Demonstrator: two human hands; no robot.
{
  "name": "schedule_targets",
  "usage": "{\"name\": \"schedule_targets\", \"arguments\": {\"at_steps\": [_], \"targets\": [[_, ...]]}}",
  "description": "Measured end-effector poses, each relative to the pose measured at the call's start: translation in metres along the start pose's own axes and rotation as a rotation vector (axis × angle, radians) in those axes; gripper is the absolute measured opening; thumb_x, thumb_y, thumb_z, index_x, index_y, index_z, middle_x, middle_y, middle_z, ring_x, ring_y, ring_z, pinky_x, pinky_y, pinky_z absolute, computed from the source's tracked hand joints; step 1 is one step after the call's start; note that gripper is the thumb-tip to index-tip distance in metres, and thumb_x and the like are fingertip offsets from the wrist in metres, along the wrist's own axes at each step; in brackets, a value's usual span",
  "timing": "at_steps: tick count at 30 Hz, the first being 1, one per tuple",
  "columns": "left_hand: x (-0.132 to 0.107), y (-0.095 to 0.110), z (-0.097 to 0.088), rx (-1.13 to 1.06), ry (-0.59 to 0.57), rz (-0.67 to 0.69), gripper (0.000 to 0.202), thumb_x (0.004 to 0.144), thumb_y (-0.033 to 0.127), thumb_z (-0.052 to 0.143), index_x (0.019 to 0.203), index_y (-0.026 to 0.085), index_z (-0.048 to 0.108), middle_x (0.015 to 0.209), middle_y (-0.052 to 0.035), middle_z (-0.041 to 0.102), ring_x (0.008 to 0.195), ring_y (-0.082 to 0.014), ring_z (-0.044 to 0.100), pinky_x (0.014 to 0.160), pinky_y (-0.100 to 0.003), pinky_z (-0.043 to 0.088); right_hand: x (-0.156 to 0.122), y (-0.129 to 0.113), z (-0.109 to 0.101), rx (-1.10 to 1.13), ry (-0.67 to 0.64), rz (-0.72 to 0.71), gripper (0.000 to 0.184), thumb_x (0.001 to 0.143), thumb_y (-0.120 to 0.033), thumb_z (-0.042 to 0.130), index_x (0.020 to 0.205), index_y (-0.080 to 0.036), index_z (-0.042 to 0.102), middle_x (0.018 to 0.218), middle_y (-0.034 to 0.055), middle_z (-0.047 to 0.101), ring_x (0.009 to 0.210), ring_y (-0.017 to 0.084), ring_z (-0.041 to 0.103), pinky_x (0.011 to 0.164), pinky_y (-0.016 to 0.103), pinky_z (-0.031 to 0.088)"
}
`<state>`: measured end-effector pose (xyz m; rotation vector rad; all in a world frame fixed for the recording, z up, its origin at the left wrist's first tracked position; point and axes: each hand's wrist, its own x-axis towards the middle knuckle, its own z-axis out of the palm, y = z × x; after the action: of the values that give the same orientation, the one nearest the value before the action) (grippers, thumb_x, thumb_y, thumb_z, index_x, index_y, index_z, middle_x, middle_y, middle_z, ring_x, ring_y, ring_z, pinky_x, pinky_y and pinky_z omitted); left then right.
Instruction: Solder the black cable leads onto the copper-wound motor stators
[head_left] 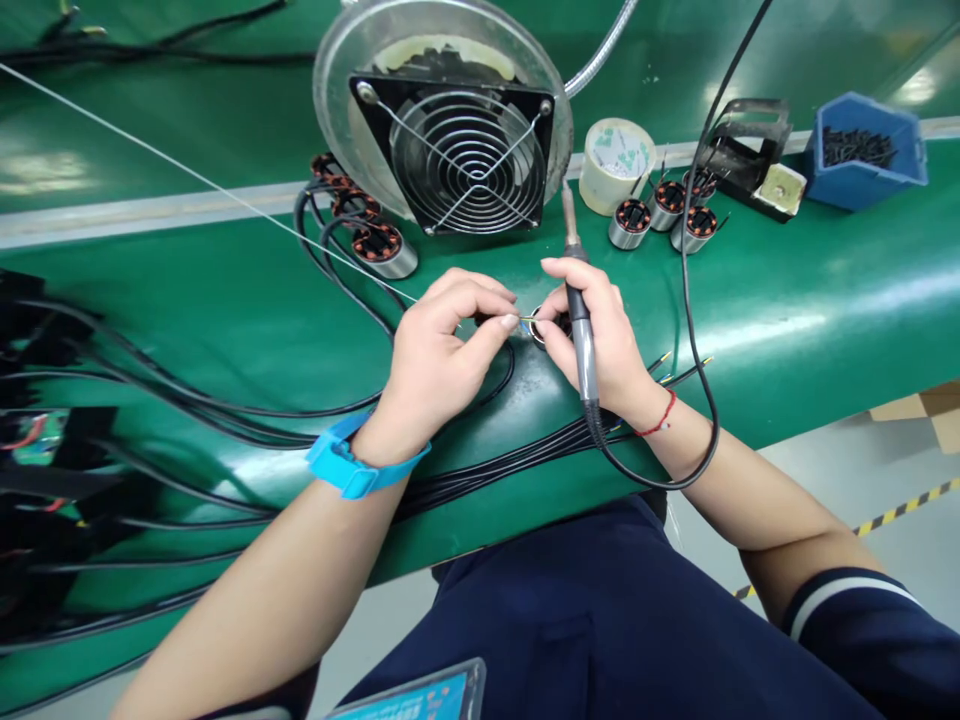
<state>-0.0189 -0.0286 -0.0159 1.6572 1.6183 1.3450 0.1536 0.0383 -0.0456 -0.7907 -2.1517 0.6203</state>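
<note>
**Held just in front of fan (465, 150): stator (541, 332)**

Pinching thin wire (527, 318) in left hand (439, 350), long axis left-right, tip at stator. Clenching soldering iron (579, 320) in right hand (604, 345), tip up toward fan, fingertips also steadying stator. Sits directly right of left fingertips, touching right hand, so nearer that one. Solder strand (225, 192) trailing off left of fan.

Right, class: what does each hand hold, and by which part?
The right hand holds a soldering iron by its handle and pinches a small round part. The left hand pinches a thin wire near its end.
</note>
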Motion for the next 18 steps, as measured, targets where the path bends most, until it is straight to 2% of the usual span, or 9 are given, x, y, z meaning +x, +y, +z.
{"name": "schedule_targets", "arguments": {"at_steps": [5, 8, 14, 18], "targets": [[0.0009, 0.0030, 0.0019, 0.072, -0.066, 0.162, 0.015, 0.089, 0.014, 0.063, 0.079, 0.023, 0.068, 0.083, -0.0009, 0.073, 0.084, -0.0188, 0.068, 0.081, -0.034, 0.055, -0.0009, -0.0027, -0.0016, 0.140, -0.005, 0.027, 0.051, 0.093, -0.020, 0.060, 0.140, -0.027, 0.043, 0.093, -0.0035, 0.071, 0.100, 0.021, 0.069, 0.097, 0.041, 0.053], [0.0006, 0.0019, 0.0011, 0.138, -0.078, 0.196, 0.013, 0.090, 0.014, 0.062, 0.082, 0.022, 0.068, 0.084, -0.0012, 0.072, 0.083, -0.0185, 0.067, 0.079, -0.033, 0.054, -0.0004, -0.0021, -0.0006, 0.236, 0.007, 0.019, 0.048, 0.093, -0.022, 0.061, 0.138, -0.025, 0.045, 0.092, -0.0030, 0.069, 0.097, 0.021, 0.069, 0.093, 0.041, 0.054], [-0.0003, 0.0042, -0.0031, 0.237, -0.099, 0.175, 0.009, 0.090, 0.018, 0.059, 0.086, 0.022, 0.065, 0.084, -0.0017, 0.068, 0.081, -0.0185, 0.065, 0.076, -0.032, 0.052, 0.0005, -0.0016, 0.0009, 0.259, 0.015, 0.002, 0.045, 0.093, -0.019, 0.059, 0.136, -0.026, 0.047, 0.092, -0.0021, 0.066, 0.098, 0.021, 0.069, 0.094, 0.041, 0.054], [0.0009, 0.0089, -0.0051, 0.260, -0.126, 0.050, 0.006, 0.088, 0.022, 0.059, 0.086, 0.022, 0.064, 0.084, -0.0015, 0.069, 0.080, -0.0183, 0.064, 0.076, -0.031, 0.052, 0.0007, -0.0046, -0.0010, 0.182, 0.040, -0.048, 0.042, 0.093, -0.019, 0.058, 0.134, -0.026, 0.048, 0.088, -0.0028, 0.067, 0.096, 0.022, 0.066, 0.094, 0.040, 0.052]]}}
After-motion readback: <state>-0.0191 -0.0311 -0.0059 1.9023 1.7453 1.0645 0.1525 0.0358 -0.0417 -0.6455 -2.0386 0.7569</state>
